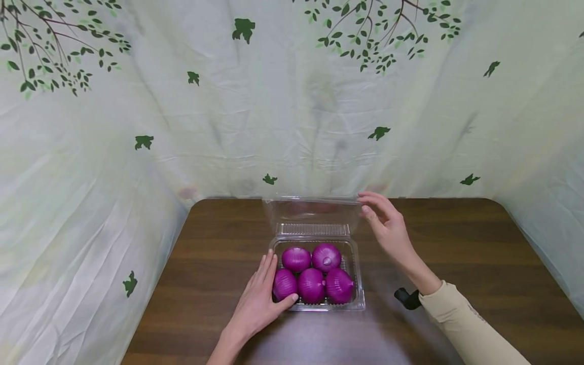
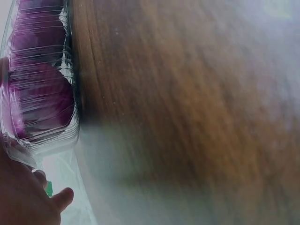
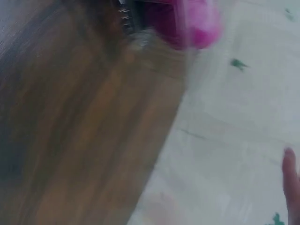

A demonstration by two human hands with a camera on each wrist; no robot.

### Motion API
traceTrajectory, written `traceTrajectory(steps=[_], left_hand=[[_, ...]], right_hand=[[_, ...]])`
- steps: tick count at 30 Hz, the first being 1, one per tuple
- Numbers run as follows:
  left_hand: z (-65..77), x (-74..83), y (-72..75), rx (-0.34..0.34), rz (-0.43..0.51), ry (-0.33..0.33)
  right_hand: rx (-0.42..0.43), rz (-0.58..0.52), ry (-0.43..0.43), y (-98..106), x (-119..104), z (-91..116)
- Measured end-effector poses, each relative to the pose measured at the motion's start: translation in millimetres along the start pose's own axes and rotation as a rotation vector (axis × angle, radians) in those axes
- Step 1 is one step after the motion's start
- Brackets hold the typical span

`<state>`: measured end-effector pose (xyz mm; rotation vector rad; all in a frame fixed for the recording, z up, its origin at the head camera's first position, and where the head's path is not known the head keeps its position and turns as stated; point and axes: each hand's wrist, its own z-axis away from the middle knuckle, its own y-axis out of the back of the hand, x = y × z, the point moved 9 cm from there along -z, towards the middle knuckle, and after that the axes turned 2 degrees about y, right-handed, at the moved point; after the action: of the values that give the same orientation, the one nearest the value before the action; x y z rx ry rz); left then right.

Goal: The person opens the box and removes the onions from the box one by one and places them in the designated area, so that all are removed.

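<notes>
A clear plastic clamshell container (image 1: pixel 361 296) sits on the table with its lid (image 1: pixel 315 209) raised at the back. Several purple onions (image 1: pixel 312 285) fill its base in two rows. Along the container's left side lies my left hand (image 1: pixel 258 299), fingers straight and thumb over the front left corner. The left wrist view shows the onions (image 2: pixel 43 96) through the ribbed wall. My right hand (image 1: pixel 387 227) is at the lid's upper right corner, fingertips right at its edge and thumb apart from them. In the blurred right wrist view, one finger (image 3: pixel 290 180) shows at the edge.
The dark brown wooden table (image 1: pixel 219 243) has rounded far corners. A pale curtain (image 1: pixel 292 111) printed with leaves and branches hangs behind it and at both sides. Under my right wrist, a black strap-like piece (image 1: pixel 407 298) sticks out by the sleeve (image 1: pixel 461 314).
</notes>
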<state>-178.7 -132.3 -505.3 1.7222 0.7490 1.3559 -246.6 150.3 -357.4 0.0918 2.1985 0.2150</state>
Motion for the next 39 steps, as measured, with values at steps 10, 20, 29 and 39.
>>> traceTrajectory(steps=[10,20,29,39], left_hand=[[0.8,0.0,-0.6,0.009,-0.032,0.001],[1.8,-1.4,-1.3,-0.001,-0.042,0.010],[4.3,-1.5,-2.6,-0.012,-0.040,0.025],[12.0,-1.1,-0.7,-0.003,-0.040,0.012]], right_hand=[[0.052,0.038,-0.036,-15.1,20.8,8.1],[-0.005,0.118,-0.123,-29.4,40.7,15.9],[-0.079,0.200,-0.214,-39.5,99.2,34.5],[-0.109,0.214,-0.426,-47.0,126.3,57.2]])
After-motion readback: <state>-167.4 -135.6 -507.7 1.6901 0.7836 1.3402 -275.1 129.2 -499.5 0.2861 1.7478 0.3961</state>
